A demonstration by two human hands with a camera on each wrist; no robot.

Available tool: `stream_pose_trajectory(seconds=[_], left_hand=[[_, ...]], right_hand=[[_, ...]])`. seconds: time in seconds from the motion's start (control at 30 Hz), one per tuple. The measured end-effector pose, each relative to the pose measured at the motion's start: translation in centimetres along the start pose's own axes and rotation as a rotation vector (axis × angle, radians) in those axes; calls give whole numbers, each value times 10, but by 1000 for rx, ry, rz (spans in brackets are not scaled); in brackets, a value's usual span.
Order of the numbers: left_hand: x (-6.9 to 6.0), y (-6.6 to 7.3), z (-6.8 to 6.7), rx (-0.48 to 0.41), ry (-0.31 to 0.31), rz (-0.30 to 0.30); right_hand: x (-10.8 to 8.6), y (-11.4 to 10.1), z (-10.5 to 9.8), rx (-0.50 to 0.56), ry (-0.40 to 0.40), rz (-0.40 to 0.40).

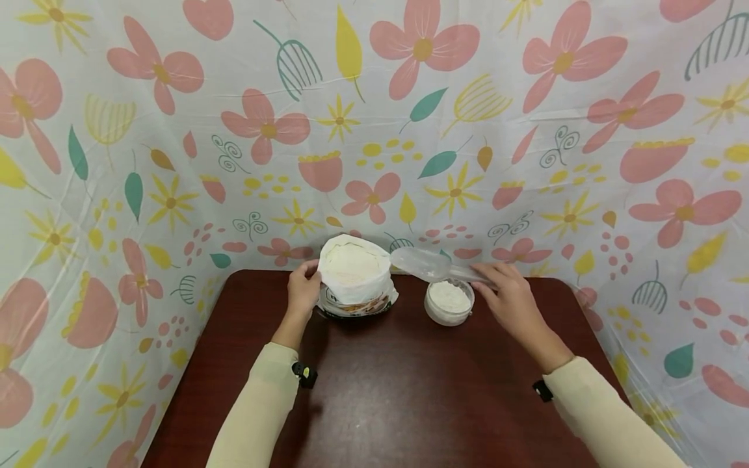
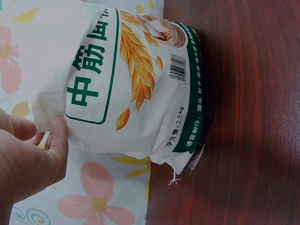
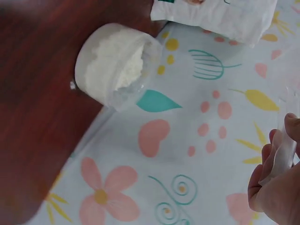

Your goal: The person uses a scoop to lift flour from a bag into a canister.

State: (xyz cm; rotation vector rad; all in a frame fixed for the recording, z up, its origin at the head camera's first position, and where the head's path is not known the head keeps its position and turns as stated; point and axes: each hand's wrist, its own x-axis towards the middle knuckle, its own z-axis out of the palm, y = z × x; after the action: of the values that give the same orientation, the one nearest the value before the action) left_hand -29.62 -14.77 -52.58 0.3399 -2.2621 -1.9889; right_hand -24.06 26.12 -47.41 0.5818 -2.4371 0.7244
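An opened flour bag (image 1: 354,279) with a folded-down rim stands near the back of the table, white flour showing at its mouth. My left hand (image 1: 303,286) pinches the rim on the bag's left side; in the left wrist view, thumb and fingers (image 2: 58,140) grip the white edge. My right hand (image 1: 508,296) holds a translucent scoop (image 1: 421,263) by its handle. The scoop's bowl points left towards the bag, above a clear round container (image 1: 447,313) of flour. In the right wrist view that container (image 3: 112,65) sits below the scoop handle (image 3: 283,154).
The dark reddish wooden table (image 1: 398,396) meets a flower-printed curtain (image 1: 374,130) at its back edge. A little white powder (image 3: 72,86) lies on the table beside the container.
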Motion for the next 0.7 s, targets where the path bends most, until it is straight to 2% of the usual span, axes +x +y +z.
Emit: stream_pose_trajectory(seconds=[0.17,0.43,0.7], left_hand=[[-1,1,0,-3,-3,-3],[-1,2,1,3,0,-10],[-3,4,1,16,7,-7]], right_hand=[[21,-3,-4,-29,-50,-101],[68,-11,-8,-79,-83,-301],[105,-24,-10,-117,-140,-389]])
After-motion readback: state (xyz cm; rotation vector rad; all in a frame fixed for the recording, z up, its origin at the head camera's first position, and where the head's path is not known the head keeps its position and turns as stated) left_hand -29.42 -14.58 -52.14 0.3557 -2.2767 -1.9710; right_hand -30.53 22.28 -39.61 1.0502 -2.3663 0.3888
